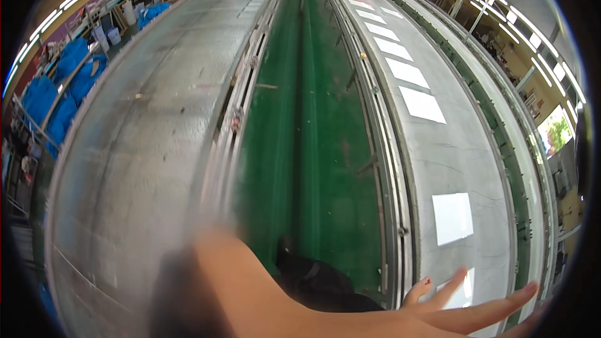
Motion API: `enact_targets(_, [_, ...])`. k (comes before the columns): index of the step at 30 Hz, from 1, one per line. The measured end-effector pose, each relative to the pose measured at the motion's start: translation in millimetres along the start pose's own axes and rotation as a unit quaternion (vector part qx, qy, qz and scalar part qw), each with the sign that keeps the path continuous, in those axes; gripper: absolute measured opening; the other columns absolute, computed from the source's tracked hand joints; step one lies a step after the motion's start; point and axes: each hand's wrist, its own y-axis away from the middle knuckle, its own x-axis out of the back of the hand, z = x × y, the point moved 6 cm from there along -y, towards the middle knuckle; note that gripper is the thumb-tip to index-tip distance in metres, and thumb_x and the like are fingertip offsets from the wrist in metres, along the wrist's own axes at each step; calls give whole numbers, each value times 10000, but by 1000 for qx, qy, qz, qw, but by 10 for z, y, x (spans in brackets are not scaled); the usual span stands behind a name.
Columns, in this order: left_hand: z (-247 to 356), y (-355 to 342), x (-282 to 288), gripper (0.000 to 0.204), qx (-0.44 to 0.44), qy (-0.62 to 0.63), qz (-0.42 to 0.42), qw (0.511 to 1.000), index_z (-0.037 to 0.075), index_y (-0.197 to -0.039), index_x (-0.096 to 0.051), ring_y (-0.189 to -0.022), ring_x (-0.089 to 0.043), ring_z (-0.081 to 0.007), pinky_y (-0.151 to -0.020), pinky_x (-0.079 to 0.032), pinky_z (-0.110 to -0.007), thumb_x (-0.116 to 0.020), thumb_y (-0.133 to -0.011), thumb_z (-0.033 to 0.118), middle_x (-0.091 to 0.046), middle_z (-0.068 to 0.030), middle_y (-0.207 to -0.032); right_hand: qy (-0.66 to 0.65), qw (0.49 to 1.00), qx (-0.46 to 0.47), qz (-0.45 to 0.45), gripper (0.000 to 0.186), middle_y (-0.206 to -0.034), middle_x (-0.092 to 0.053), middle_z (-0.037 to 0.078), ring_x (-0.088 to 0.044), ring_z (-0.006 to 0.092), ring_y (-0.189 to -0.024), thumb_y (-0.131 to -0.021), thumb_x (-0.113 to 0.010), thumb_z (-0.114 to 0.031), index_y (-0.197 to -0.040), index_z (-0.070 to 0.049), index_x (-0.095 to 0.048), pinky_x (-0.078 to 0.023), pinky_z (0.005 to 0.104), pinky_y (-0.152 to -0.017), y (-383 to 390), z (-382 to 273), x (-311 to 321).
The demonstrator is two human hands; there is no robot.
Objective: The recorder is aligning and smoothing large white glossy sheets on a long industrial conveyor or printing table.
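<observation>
My left arm bends at the elbow at the lower left and crosses in front of me to the right. My left hand [472, 313] is open, its fingers spread over the near end of the right-hand table [494, 213]. Beneath the fingers lies a white sheet [469, 281], partly covered by the hand; whether they touch, I cannot tell. Just beyond it is another white rectangular sheet [453, 218], flat on the grey tabletop. My right hand is outside the picture.
Several white sheets [422, 105] run in a row up the right table. A metal rail [395, 213] edges it. Between the tables is a green floor aisle [300, 150]. Another long grey table [144, 138] stands left, with blue sheeting [59, 109] beyond.
</observation>
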Motion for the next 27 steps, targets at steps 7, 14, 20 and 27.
enact_targets(7, [-79,-662,1466,634,-189,-174,-43,965,13,-1034,-552,-1189,-250,-381,-928,82,-574,-74,-879,400,-547,-176,-1027,-215,968,43,-121,287,-925,-521,147,-486,234,-853,-843,-436,-221,-946,38,-504,-375,313,-772,411,-2761,-2287])
enact_targets(14, [188,-1293,3362,545,-275,-409,-124,861,57,-894,-624,-1142,-348,-357,-960,23,-556,-116,-907,254,-622,-106,-852,-391,782,178,-451,181,-879,-495,15,-453,83,-814,-846,-447,-169,-950,-32,-504,-371,219,-717,1835,-5809,-4098])
enact_targets(20, [17,-1872,4981,459,-281,-609,-116,732,151,-860,-643,-1090,-412,-253,-981,-74,-510,-202,-902,272,-593,-30,-931,-318,792,196,-483,140,-790,-533,31,-500,82,-743,-819,-488,-119,-912,-21,-524,-403,213,-678,2191,-6700,-4899])
enact_targets(27, [-1439,-1932,7418,246,168,-574,-7,802,49,-954,-582,-780,-564,-188,-838,-376,-398,-441,-753,43,-600,-28,-816,-238,863,7,-446,119,-714,-551,59,-535,103,-633,-795,-519,-139,-840,-29,-529,-431,202,-532,1295,-6220,-5925])
